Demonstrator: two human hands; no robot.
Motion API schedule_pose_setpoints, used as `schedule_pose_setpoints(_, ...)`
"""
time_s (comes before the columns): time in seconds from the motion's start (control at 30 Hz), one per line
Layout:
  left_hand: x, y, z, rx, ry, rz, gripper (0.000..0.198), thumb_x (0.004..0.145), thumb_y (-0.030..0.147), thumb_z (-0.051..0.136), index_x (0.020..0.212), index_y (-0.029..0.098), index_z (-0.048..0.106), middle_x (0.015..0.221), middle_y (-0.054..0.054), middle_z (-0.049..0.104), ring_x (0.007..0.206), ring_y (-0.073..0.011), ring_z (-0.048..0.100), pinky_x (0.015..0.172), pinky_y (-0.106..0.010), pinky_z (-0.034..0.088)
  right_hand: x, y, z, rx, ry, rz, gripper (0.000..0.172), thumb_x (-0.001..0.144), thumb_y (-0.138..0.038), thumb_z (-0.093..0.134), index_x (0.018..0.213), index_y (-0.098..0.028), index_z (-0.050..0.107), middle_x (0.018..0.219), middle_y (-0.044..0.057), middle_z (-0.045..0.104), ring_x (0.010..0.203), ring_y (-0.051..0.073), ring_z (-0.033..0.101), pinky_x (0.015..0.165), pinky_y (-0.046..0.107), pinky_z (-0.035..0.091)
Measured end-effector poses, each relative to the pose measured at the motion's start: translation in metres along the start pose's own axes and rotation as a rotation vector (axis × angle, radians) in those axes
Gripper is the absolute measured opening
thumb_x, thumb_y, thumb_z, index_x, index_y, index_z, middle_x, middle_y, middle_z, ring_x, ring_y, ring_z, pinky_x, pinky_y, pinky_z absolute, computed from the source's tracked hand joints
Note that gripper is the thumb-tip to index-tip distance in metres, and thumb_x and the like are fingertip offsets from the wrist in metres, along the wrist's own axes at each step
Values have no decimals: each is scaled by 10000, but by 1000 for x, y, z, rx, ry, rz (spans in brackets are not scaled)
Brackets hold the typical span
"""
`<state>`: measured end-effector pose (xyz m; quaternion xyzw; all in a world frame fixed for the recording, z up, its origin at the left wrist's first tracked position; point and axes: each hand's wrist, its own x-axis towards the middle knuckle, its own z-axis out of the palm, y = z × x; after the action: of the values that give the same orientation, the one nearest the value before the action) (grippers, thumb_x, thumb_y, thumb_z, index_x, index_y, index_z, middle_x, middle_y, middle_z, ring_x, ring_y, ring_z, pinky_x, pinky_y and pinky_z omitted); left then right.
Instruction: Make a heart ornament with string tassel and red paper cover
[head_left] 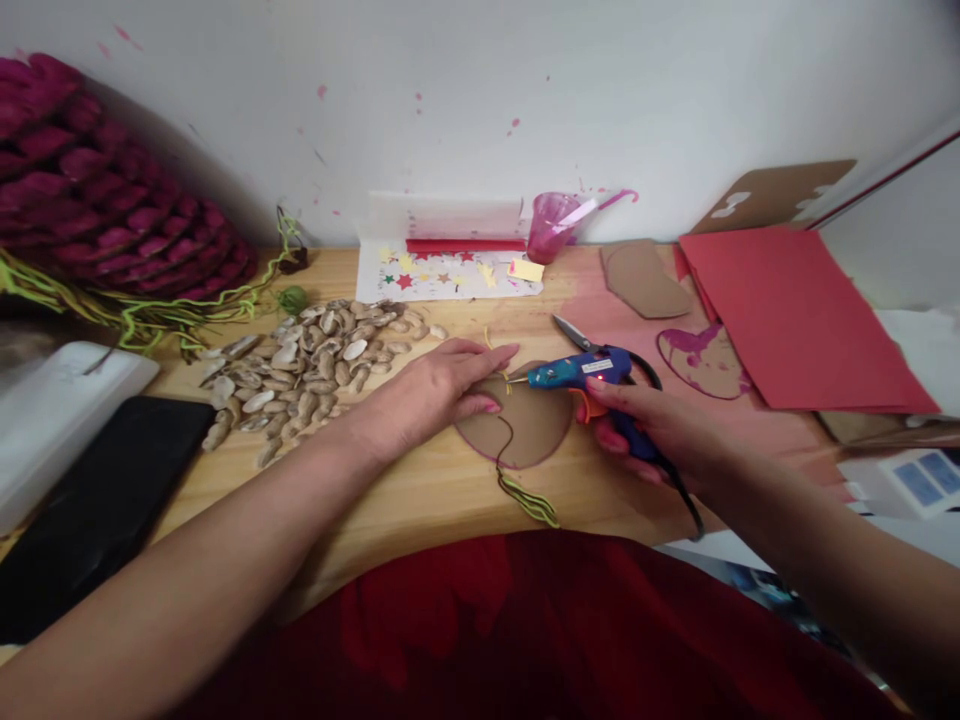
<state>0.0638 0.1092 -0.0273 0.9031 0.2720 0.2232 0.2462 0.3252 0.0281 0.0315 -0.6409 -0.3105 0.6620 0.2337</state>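
My right hand (637, 425) is wrapped round a blue glue gun (581, 370) with an orange trigger, a finger near that trigger. Its metal nozzle points left, at a short piece of yellow yarn (508, 388) on a rounded brown cardboard piece (536, 430). Over the cardboard's upper left edge lies my left hand (446, 385), thumb and fingers stretched out and apart beside the yarn. Whether its fingertips press on the cardboard is hard to see. A dark cord runs across the cardboard to a green yarn tassel (529, 500) at its lower edge.
Peanut shells (315, 365) are heaped at left, near a black phone-like slab (105, 510). Scissors (574, 333) lie behind the glue gun, whose cable loops right. Red sheets (802, 320), a paint-marked cardboard piece (697, 360) and a pink cup (551, 225) stand or lie farther back.
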Motion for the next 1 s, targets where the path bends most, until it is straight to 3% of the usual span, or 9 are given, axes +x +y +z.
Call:
schedule_pose_setpoints(0.17,0,1,0,-3,7,-17,553,938,327,657,1464,242,507,1300,-129,630,1165,-229,643,1044,-421,521,-9,7,-5,-13,-33,69,328,927,-519,532,822,-208,554,475,-49,523,253,64,365,249,161,209)
schedule_pose_setpoints(0.43,2,2,-1,11,-11,-6,566,934,288,662,1463,162,507,1293,-163,636,1183,-237,633,1048,-401,516,-2,-4,0,-33,-9,-36,334,896,-514,584,779,-205,540,484,-48,520,255,63,372,249,166,199)
schedule_pose_setpoints(0.7,1,1,0,-10,-1,-10,560,938,340,654,1463,209,511,1297,-150,633,1188,-245,632,1042,-426,522,-7,8,-4,-31,-15,56,341,912,-525,546,787,-207,535,479,-43,529,253,64,365,258,176,185)
schedule_pose_setpoints(1.0,1,2,-2,-16,-6,-20,564,932,317,666,1468,246,505,1302,-133,635,1190,-241,634,1053,-435,513,-4,1,-3,-37,-6,16,355,892,-525,577,737,-212,509,475,-44,518,260,62,358,248,181,187)
